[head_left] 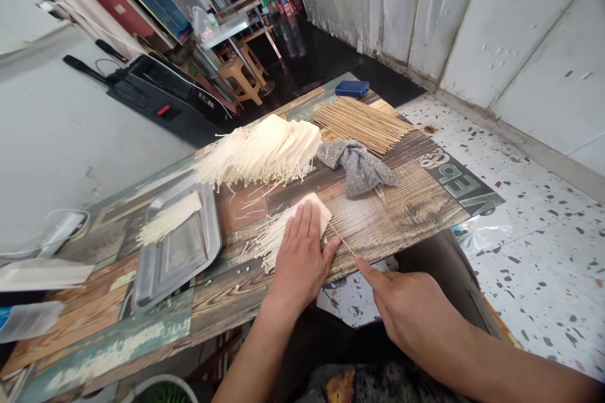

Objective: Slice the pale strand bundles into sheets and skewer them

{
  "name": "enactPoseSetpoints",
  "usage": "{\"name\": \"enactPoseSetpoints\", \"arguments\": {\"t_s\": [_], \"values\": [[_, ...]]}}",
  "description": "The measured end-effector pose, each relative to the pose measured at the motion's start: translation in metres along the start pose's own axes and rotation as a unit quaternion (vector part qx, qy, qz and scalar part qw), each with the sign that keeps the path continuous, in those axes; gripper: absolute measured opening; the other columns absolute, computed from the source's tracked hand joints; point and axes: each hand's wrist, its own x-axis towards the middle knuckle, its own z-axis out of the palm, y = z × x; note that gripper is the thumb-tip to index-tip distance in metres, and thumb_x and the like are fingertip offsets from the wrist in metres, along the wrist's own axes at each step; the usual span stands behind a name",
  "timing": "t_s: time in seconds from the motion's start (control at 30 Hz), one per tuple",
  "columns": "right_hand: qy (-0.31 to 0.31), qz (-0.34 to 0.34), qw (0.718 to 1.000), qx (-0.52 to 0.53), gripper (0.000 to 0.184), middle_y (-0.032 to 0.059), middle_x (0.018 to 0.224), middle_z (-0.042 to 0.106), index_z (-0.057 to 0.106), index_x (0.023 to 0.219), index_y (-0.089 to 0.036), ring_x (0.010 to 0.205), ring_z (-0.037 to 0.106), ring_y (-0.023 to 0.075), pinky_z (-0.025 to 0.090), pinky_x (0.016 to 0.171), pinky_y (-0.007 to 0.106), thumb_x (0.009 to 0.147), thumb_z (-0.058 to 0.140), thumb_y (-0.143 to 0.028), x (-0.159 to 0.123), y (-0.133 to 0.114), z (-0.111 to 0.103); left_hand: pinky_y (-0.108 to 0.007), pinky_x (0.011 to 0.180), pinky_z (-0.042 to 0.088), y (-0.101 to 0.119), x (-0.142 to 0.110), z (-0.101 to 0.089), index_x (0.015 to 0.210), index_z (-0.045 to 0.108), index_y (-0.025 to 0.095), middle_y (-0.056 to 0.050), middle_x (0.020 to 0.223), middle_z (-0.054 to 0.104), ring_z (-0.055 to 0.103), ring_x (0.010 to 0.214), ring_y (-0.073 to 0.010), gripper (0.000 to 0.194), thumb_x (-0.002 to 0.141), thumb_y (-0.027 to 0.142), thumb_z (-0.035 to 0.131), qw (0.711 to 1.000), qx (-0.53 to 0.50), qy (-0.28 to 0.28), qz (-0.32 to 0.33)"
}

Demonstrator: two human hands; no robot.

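Note:
Flat on the wooden table lies a bunch of enoki mushrooms [274,236], its cut base toward the right. My left hand [302,249] presses down on it with fingers stretched out. My right hand [401,302] pinches a thin bamboo skewer [344,240] whose other end meets the base of the bunch; how far it goes in is hidden. Beyond my hands is a large pile of enoki mushrooms [265,148]. On the left, a metal tray [177,264] bears one flat enoki bunch [172,217] with a skewer.
A heap of bamboo skewers [362,123] lies at the far right of the table [397,201], near a blue box [352,88]. A grey cloth [359,167] sits in front of them. Loose mushroom bits are scattered about. A plastic container [31,321] stands at left.

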Motion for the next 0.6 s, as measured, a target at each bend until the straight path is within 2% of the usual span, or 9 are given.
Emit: {"name": "enactPoseSetpoints", "arguments": {"t_s": [0.23,0.6], "values": [[0.059,-0.004,0.998,-0.011,0.063,0.0074,0.077,0.072,0.047,0.136,-0.006,0.063,0.067,0.0194,0.043,0.052,0.029,0.073,0.046,-0.003,0.004,0.000,0.008,-0.048,0.113,0.027,-0.001,-0.001,0.001,0.147,0.021,0.008,-0.019,0.151,0.027,0.020,0.142,-0.0281,0.066,0.095,0.048,0.032,1.000,-0.007,0.013,0.004],[0.057,0.004,0.998,0.006,0.059,0.0074,0.069,0.071,0.048,0.134,-0.003,0.059,0.065,0.0178,0.040,0.050,0.027,0.075,0.046,-0.002,0.011,-0.006,-0.007,-0.048,0.113,0.026,-0.002,0.000,0.001,0.146,0.022,0.004,-0.020,0.152,0.026,0.019,0.142,-0.0281,0.067,0.096,0.048,0.030,1.000,-0.002,-0.002,0.004]]}}
